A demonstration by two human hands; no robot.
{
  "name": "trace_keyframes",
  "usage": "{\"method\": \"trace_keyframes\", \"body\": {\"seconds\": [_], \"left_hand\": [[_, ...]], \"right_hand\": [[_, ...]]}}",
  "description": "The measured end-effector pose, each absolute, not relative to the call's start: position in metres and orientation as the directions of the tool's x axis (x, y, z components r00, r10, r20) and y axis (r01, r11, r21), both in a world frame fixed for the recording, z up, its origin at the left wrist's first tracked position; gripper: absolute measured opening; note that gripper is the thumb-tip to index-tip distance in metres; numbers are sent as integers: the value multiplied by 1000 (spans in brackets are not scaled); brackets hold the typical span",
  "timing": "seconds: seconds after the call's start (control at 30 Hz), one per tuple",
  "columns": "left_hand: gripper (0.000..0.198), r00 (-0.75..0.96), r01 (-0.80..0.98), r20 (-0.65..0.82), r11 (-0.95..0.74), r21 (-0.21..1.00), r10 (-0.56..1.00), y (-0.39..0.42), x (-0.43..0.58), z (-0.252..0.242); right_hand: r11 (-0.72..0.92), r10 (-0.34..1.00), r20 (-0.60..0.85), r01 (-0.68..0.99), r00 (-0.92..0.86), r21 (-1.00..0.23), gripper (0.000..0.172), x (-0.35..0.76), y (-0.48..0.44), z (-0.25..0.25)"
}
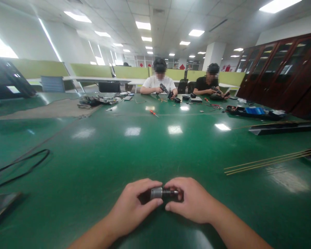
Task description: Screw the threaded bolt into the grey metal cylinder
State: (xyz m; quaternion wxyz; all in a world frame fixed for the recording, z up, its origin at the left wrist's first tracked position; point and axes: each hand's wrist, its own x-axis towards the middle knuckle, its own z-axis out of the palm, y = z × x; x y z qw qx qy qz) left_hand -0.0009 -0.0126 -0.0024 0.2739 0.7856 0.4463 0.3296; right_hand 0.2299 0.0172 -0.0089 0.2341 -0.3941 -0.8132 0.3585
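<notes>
In the head view, a metal part (pixel 157 193) lies roughly level between my two hands, just above or on the green tabletop. It has a thick silver-grey cylinder at the left and a thinner, dark, ridged shaft with a bright tip at the right. My left hand (pixel 136 200) is closed around the cylinder, thumb in front and fingers behind. My right hand (pixel 189 199) curls loosely round the shaft end, its fingertips at the tip and its thumb a little apart below. The palms hide part of the cylinder's left end.
A red-handled screwdriver (pixel 152 113) lies farther up the green table (pixel 106 148). Thin brass-coloured rods (pixel 264 162) extend in from the right. A black cable (pixel 28 166) loops at the left. Two people sit across the table, each holding a power drill (pixel 163 88), amid small parts.
</notes>
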Motion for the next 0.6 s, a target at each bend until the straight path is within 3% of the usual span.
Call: {"method": "trace_keyframes", "body": {"seconds": [0.23, 0.43, 0.6], "left_hand": [[27, 335, 560, 245, -401, 725, 910, -14, -2, -6], [33, 334, 611, 165, -346, 712, 928, -15, 2, -8], [20, 428, 627, 126, -395, 672, 895, -17, 6, -3]], "right_hand": [[517, 772, 180, 438, -609, -735, 7, 226, 15, -8], [527, 766, 188, 433, -615, -732, 7, 228, 13, -7], [503, 779, 163, 449, -606, -738, 10, 227, 10, -4]]}}
